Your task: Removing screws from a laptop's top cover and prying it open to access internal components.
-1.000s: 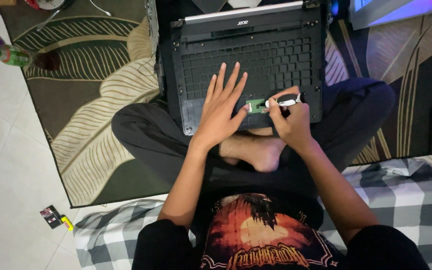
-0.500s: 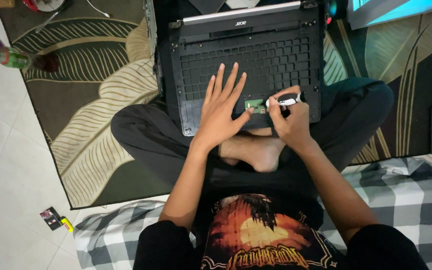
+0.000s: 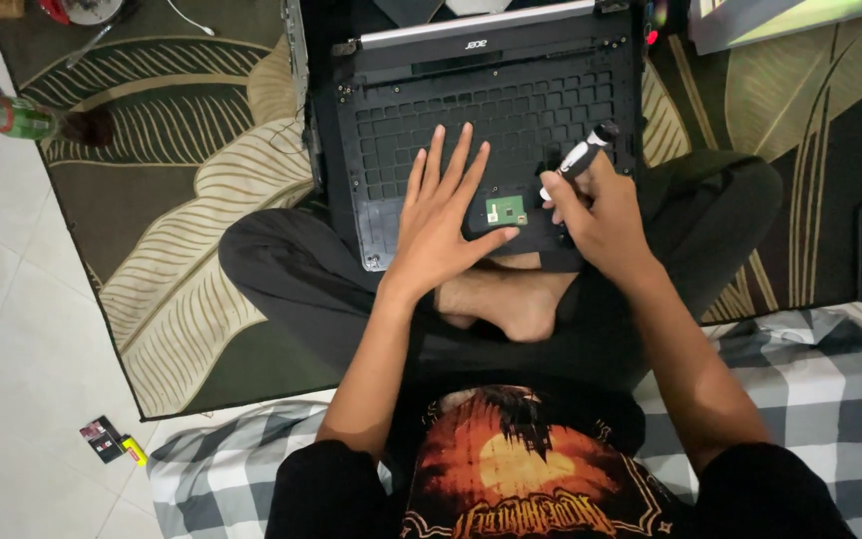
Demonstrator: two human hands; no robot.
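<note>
Right hand (image 3: 599, 215) now lifting screwdriver (image 3: 581, 158) clear of small green board (image 3: 506, 211); earlier tip was sitting on it. Fingers curling shut around handle, tip pointing down-left. Left hand (image 3: 441, 220) staying flat, fingers spreading wide, holding nothing, pressing on laptop chassis (image 3: 381, 130) near its front edge, thumb just beside board. Chassis resting on crossed legs over leaf-pattern rug (image 3: 182, 250). Green bottle (image 3: 12, 118) lying at rug's far-left edge. Nothing blocking board.
</note>
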